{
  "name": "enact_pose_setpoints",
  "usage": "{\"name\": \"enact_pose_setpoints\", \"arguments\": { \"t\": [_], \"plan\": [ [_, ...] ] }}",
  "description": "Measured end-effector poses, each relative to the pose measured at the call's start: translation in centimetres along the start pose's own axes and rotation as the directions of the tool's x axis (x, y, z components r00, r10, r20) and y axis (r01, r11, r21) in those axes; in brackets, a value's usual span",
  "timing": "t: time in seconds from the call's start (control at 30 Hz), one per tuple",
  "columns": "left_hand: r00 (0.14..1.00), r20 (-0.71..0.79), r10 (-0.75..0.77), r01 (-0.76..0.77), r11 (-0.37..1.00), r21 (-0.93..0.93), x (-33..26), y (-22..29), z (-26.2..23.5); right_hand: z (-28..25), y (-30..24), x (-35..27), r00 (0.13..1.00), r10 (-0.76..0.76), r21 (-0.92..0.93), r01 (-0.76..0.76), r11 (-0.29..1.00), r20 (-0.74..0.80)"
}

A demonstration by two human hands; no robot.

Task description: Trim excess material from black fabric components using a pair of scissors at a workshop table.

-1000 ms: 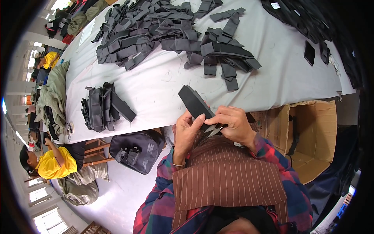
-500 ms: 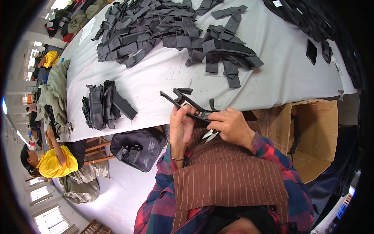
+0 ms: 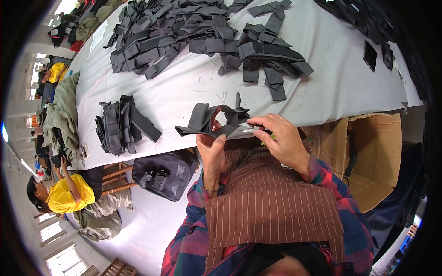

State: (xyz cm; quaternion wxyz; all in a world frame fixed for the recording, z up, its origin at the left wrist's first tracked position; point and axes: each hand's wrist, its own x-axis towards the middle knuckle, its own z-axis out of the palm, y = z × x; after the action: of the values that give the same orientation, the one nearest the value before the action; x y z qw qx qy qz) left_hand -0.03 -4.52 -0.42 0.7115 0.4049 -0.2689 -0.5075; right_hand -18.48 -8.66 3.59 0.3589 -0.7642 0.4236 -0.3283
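Two hands raised at the table's (image 3: pixel 322 92) near edge: left hand (image 3: pixel 212 149) upright, fingers pinching a folded dark fabric piece (image 3: pixel 212 120) from below; right hand (image 3: pixel 284 138) palm-down, closed around small snips (image 3: pixel 251 129) with blade tip touching the fabric. Compared with half a second earlier, fabric opened wider into a buckled loop, lifted slightly leftward. Nearby, stacked black pieces (image 3: pixel 122 124) unmoved.

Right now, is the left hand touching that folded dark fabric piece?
Touching. The head view shows the left hand pinching the lower edge of the dark fabric piece, with fingertips overlapping the cloth and no gap between them.
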Motion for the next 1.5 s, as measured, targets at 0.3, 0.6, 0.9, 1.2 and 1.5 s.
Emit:
{"name": "enact_pose_setpoints", "arguments": {
  "t": [0.3,0.6,0.9,1.2,1.5],
  "plan": [
    [0.988,0.046,-0.149,0.156,0.954,-0.258,0.4,0.7,0.0,-0.3,-0.3,0.6,0.999,0.040,0.075,-0.040,0.996,-0.003],
    [0.971,-0.237,-0.022,0.095,0.948,0.304,5.3,5.6,-7.4,-0.2,1.3,0.4,0.991,0.131,0.169,-0.124,0.978,-0.031],
    [0.779,0.028,0.626,0.400,-0.531,0.747,17.7,20.1,-27.1,-0.3,2.6,-0.7,0.956,0.292,0.308,-0.281,0.909,0.013],
    [0.855,0.052,0.516,0.339,-0.631,0.698,21.6,16.7,-22.3,-1.5,3.5,-0.7,0.962,0.268,0.260,-0.245,0.934,-0.055],
    [0.516,0.855,0.050,-0.856,0.039,0.515,19.3,-2.8,7.3,-2.7,3.6,-1.0,0.957,0.271,0.297,-0.231,0.927,-0.100]
  ]
}}
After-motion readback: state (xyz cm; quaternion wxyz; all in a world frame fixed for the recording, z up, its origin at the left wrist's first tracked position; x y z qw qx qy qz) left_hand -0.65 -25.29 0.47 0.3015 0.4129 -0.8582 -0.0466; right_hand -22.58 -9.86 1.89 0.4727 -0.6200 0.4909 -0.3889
